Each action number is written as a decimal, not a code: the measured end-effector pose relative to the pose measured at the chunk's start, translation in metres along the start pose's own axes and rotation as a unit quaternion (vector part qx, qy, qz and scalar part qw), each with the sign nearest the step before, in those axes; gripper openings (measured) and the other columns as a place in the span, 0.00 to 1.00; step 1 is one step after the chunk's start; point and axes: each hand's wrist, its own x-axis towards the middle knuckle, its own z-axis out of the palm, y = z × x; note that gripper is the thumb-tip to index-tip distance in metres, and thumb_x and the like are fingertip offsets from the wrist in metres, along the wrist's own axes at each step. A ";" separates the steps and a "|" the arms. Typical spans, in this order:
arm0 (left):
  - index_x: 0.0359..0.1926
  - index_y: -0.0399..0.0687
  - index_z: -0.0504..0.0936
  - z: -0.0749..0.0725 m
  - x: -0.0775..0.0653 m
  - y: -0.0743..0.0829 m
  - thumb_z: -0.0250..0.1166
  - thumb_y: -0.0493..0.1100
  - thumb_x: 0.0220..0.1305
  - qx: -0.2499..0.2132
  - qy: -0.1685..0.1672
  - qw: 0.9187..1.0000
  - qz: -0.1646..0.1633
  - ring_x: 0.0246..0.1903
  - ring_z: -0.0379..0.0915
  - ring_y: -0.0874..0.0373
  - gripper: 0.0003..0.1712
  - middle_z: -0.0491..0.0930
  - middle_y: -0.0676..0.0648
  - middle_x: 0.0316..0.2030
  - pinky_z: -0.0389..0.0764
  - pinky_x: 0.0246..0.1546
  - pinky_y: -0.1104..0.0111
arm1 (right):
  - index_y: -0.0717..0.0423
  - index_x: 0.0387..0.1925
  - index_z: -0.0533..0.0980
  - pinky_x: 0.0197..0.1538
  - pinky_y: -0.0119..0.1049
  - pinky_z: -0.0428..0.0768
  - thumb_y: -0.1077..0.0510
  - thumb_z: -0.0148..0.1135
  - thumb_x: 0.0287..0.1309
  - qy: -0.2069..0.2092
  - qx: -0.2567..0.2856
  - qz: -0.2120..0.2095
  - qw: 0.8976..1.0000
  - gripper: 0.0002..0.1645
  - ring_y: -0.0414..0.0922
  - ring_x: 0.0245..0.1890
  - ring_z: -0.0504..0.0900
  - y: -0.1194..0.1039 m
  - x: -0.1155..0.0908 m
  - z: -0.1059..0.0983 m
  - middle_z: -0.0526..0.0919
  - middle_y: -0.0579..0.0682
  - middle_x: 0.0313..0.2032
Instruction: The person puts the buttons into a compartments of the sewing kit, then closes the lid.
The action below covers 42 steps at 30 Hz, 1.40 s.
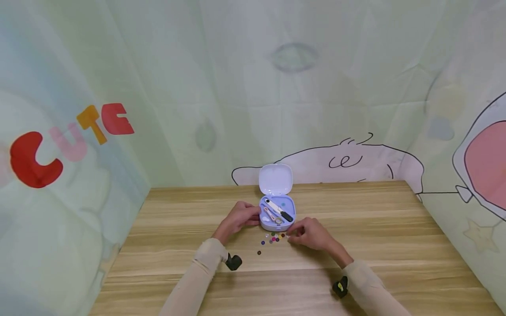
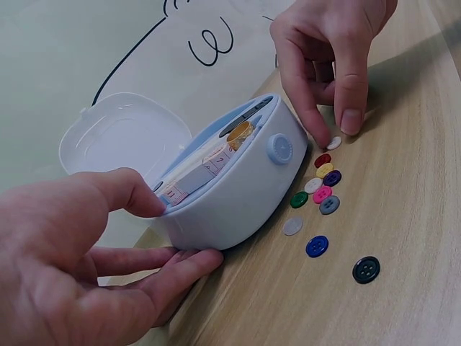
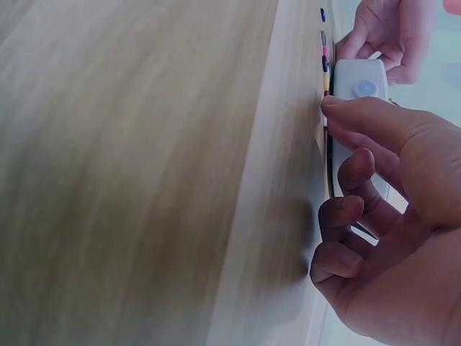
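A rounded white plastic box (image 1: 272, 228) with a light-blue inner tray (image 1: 283, 204) is standing on the wood-grained table (image 1: 284, 281), toward the far edge, its white lid (image 1: 275, 179) tipping back open on the far side. The person's left hand (image 1: 239, 216) is gripping the box from the left: the thumb is pressing over the rim while other fingers are bracing against the lower wall. In the tray, a slim white-and-black tool (image 1: 286, 216) is lying diagonally, with a white printed tape (image 2: 217, 162) to its left and a gold ring-shaped piece (image 2: 241, 135) near the front.

The person's right hand (image 1: 310, 234) is reaching in by the box's near right corner, its thumb and forefinger bending down around a small round white button (image 2: 334, 143); whether they are pinching it, one cannot tell. The remaining fingers are curling toward the palm.

Just left of this hand, round buttons (image 2: 322, 194) in red, yellow, purple, pink, grey, green and white are clustering before the box. A round blue button (image 2: 317, 246) is lying nearer and to the left, and a round black button (image 2: 366, 269) is lying nearest the person, apart from the rest.
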 end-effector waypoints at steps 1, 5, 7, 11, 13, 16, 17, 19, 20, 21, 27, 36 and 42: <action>0.56 0.24 0.78 0.000 0.000 0.000 0.62 0.35 0.71 0.000 0.000 1.000 0.000 0.42 0.85 0.51 0.19 0.86 0.36 0.45 0.89 0.48 0.61 | 0.53 0.39 0.89 0.23 0.25 0.68 0.61 0.76 0.58 0.001 -0.002 0.000 1.000 0.06 0.33 0.21 0.70 0.000 0.000 0.000 0.78 0.36 0.22; 0.56 0.24 0.78 0.000 0.000 0.000 0.62 0.35 0.71 0.000 0.002 1.000 -0.001 0.42 0.85 0.51 0.19 0.85 0.35 0.45 0.89 0.48 0.61 | 0.52 0.34 0.89 0.24 0.25 0.70 0.61 0.76 0.57 0.002 -0.007 -0.001 1.000 0.03 0.33 0.22 0.72 0.002 0.001 0.001 0.78 0.35 0.22; 0.56 0.24 0.78 0.001 0.000 0.000 0.62 0.35 0.71 -0.001 0.001 1.000 -0.002 0.42 0.85 0.51 0.19 0.85 0.35 0.45 0.89 0.48 0.61 | 0.52 0.33 0.88 0.24 0.26 0.70 0.61 0.77 0.57 0.002 -0.010 -0.002 1.000 0.03 0.33 0.22 0.72 0.003 0.001 0.001 0.78 0.35 0.22; 0.56 0.24 0.78 0.000 0.000 0.000 0.62 0.35 0.71 -0.002 0.000 1.000 -0.001 0.42 0.85 0.51 0.19 0.85 0.36 0.45 0.89 0.48 0.61 | 0.49 0.30 0.87 0.25 0.26 0.71 0.60 0.77 0.57 0.002 -0.029 0.004 1.000 0.04 0.33 0.22 0.72 0.002 0.002 0.001 0.78 0.35 0.21; 0.56 0.24 0.78 0.000 0.000 0.001 0.62 0.35 0.71 -0.003 0.000 1.000 0.000 0.42 0.85 0.51 0.19 0.85 0.36 0.45 0.89 0.49 0.60 | 0.47 0.29 0.86 0.25 0.27 0.72 0.59 0.77 0.56 0.000 -0.037 0.013 0.999 0.05 0.34 0.23 0.72 0.000 0.002 0.001 0.78 0.35 0.21; 0.56 0.25 0.78 0.000 -0.001 0.001 0.63 0.36 0.71 0.000 0.000 1.000 0.000 0.42 0.85 0.51 0.19 0.85 0.36 0.45 0.88 0.49 0.60 | 0.47 0.28 0.84 0.26 0.27 0.73 0.59 0.76 0.57 -0.008 -0.036 0.034 0.999 0.07 0.35 0.24 0.73 -0.002 0.002 0.001 0.78 0.36 0.22; 0.56 0.25 0.78 0.000 -0.001 0.001 0.63 0.36 0.71 0.001 0.000 1.000 -0.001 0.42 0.85 0.51 0.19 0.85 0.36 0.45 0.88 0.50 0.59 | 0.47 0.28 0.84 0.26 0.27 0.73 0.60 0.76 0.56 -0.011 -0.032 0.041 0.999 0.07 0.35 0.24 0.73 -0.002 0.002 0.001 0.78 0.37 0.22; 0.56 0.25 0.78 0.001 -0.001 0.001 0.63 0.36 0.71 0.004 0.001 1.000 -0.003 0.43 0.85 0.50 0.19 0.85 0.36 0.45 0.88 0.50 0.59 | 0.48 0.28 0.83 0.27 0.27 0.73 0.61 0.76 0.56 -0.018 -0.023 0.053 0.998 0.07 0.36 0.25 0.74 -0.003 0.002 0.001 0.78 0.38 0.23; 0.57 0.25 0.78 0.001 -0.001 0.001 0.63 0.36 0.72 0.006 0.001 1.000 -0.003 0.43 0.85 0.50 0.19 0.85 0.36 0.45 0.88 0.50 0.59 | 0.49 0.28 0.83 0.27 0.27 0.73 0.61 0.76 0.56 -0.021 -0.018 0.057 0.998 0.07 0.37 0.25 0.74 -0.003 0.002 0.001 0.78 0.39 0.23; 0.57 0.25 0.78 0.001 -0.001 0.001 0.62 0.36 0.72 0.006 0.002 1.000 -0.004 0.43 0.85 0.50 0.19 0.85 0.36 0.45 0.88 0.50 0.59 | 0.49 0.28 0.83 0.27 0.27 0.74 0.61 0.76 0.55 -0.024 -0.015 0.060 0.998 0.07 0.37 0.25 0.74 -0.004 0.002 0.001 0.79 0.39 0.23; 0.56 0.24 0.78 0.002 -0.001 0.002 0.62 0.36 0.71 0.001 0.002 1.000 -0.004 0.43 0.85 0.50 0.19 0.85 0.36 0.45 0.88 0.49 0.60 | 0.50 0.28 0.83 0.29 0.28 0.74 0.62 0.76 0.55 -0.028 -0.006 0.061 0.998 0.07 0.37 0.26 0.74 -0.006 0.001 0.001 0.79 0.40 0.24; 0.56 0.25 0.78 0.000 -0.002 0.002 0.62 0.36 0.71 0.004 0.003 1.000 -0.004 0.43 0.85 0.50 0.19 0.86 0.36 0.45 0.88 0.50 0.59 | 0.52 0.29 0.84 0.29 0.28 0.74 0.63 0.75 0.55 -0.031 -0.018 0.053 0.998 0.05 0.37 0.26 0.74 -0.012 0.000 -0.001 0.78 0.39 0.23; 0.57 0.25 0.78 0.000 -0.003 0.003 0.63 0.36 0.71 0.005 0.002 1.000 -0.005 0.43 0.85 0.50 0.19 0.85 0.36 0.45 0.88 0.50 0.59 | 0.54 0.30 0.85 0.29 0.28 0.74 0.63 0.74 0.55 -0.032 -0.008 0.043 0.999 0.03 0.37 0.26 0.74 -0.012 -0.001 -0.004 0.79 0.39 0.24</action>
